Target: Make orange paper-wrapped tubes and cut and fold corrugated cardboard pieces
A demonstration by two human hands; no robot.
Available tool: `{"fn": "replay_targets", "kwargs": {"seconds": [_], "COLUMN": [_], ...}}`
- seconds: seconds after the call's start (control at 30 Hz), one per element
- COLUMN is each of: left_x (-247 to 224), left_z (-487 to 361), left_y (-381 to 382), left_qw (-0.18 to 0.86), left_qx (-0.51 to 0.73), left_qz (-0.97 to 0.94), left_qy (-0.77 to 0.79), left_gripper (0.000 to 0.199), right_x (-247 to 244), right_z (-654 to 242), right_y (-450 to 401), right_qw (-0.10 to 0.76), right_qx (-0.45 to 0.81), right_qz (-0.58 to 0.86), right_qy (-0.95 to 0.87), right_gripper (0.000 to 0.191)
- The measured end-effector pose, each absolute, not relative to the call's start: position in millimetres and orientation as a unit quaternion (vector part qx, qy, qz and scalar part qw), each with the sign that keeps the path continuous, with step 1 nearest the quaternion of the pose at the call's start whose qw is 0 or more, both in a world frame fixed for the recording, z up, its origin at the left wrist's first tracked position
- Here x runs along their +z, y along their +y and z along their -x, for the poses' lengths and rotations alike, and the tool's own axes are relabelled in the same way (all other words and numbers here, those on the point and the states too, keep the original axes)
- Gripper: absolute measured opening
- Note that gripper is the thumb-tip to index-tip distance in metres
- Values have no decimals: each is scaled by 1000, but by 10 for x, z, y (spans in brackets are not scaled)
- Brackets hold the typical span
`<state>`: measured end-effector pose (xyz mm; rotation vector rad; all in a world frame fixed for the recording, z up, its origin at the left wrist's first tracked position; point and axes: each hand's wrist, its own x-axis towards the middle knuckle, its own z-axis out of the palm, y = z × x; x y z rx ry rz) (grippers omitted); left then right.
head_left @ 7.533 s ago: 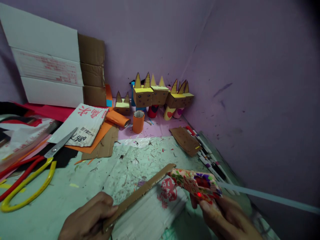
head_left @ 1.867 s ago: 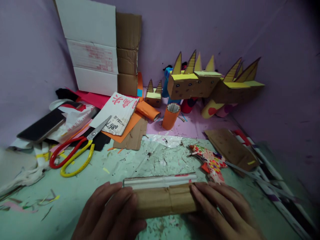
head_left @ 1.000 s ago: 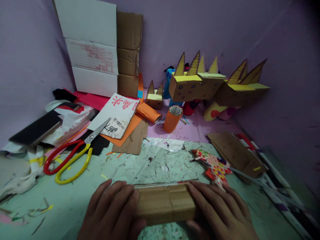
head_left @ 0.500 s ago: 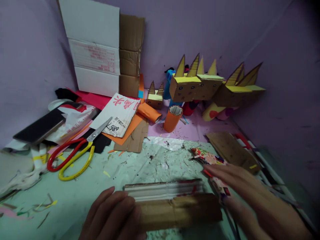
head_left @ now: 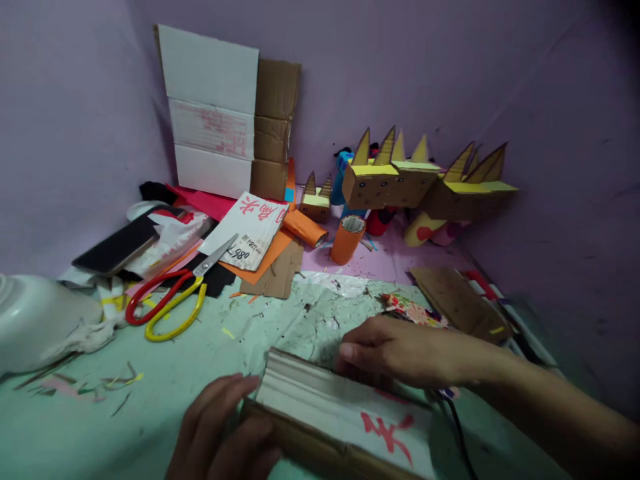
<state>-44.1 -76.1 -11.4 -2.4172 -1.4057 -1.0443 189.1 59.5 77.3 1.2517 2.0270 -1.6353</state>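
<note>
A folded piece of cardboard (head_left: 320, 397), white inside with red brush marks and brown outside, lies slanted on the green table cover. My left hand (head_left: 225, 427) grips its left end, fingers curled over the edge. Just behind its far edge is my right hand (head_left: 390, 350), fingers bent and pressed together; their tips are partly hidden, so what they hold, if anything, cannot be made out. Under and beyond the right forearm lies a flower-patterned tool (head_left: 413, 309), mostly covered, with a black cord (head_left: 460, 433) running toward the front.
Scissors (head_left: 175, 293) with red and yellow handles lie left of centre, beside a white bottle (head_left: 45, 323). Orange tubes (head_left: 349, 240), horned cardboard figures (head_left: 390, 187) and a tall cardboard sheet (head_left: 213, 120) stand behind. A brown cardboard piece (head_left: 457, 303) lies right.
My right hand has moved left from the patterned tool to behind the cardboard, its fingers curling. The cardboard has turned and tilted, showing more of its white side. The view has shifted slightly.
</note>
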Motion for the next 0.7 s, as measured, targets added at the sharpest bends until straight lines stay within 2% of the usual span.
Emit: {"fn": "replay_targets", "kwargs": {"seconds": [0.07, 0.17, 0.27, 0.4, 0.57, 0.63, 0.7], "left_x": [-152, -202, -200, -94, 98, 159, 204], "left_z": [487, 494, 435, 300, 222, 263, 320], "left_y": [-772, -786, -778, -672, -364, -220, -94], "left_qw": [49, -59, -205, -423, -587, -632, -661], "left_qx": [-343, -324, -319, -404, -448, -428, -413], "left_qz": [790, 764, 730, 587, 474, 482, 494], "left_qy": [-505, -555, -569, -559, -480, -429, -385], "left_gripper": [17, 23, 25, 23, 66, 71, 65], "right_x": [676, 452, 234, 71, -18, -29, -16], "right_z": [-1951, -2024, -2052, -2045, -2054, -2068, -2073], "right_y": [499, 303, 116, 39, 162, 201, 215], "right_qw": [92, -27, -140, -252, -304, -314, -325], "right_qx": [-675, -787, -823, -809, -797, -815, -833], "right_qz": [-413, -363, -334, -326, -305, -290, -266], "right_qy": [604, 498, 438, 419, 423, 391, 360], "right_gripper": [36, 43, 38, 35, 61, 62, 57]}}
